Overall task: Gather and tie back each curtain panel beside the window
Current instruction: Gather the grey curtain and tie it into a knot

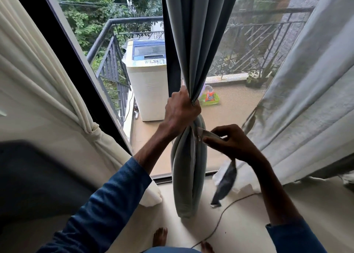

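The person's left hand (182, 107) grips the grey curtain panel (195, 42) in the middle of the window, its fingers curled tightly round the gathered folds. Above these fingers the cloth hangs in narrow pleats. Below them it swells into a loose bundle whose bottom end rests on the floor (249, 224).

Just below and to the right of that grip, the right hand (235, 143) pinches a tieback strip (226, 183) between thumb and fingers. 1 end of the strip runs from these fingers across to the curtain, touching it just under the left hand. The other, darker end dangles below the right hand, clear of the floor.

Well to the left of the left fingers, a cream curtain (47, 70) is tied in a knot (92, 132) beside the dark window frame (76, 65). To the right of the right fingers hangs a pale loose curtain (306, 99).

Beyond both hands, through the glass, a white washing machine (149, 84) stands on the balcony by a metal railing (107, 47). Below the hands, a thin cord (220, 220) lies across the floor near 2 bare feet (160, 236).
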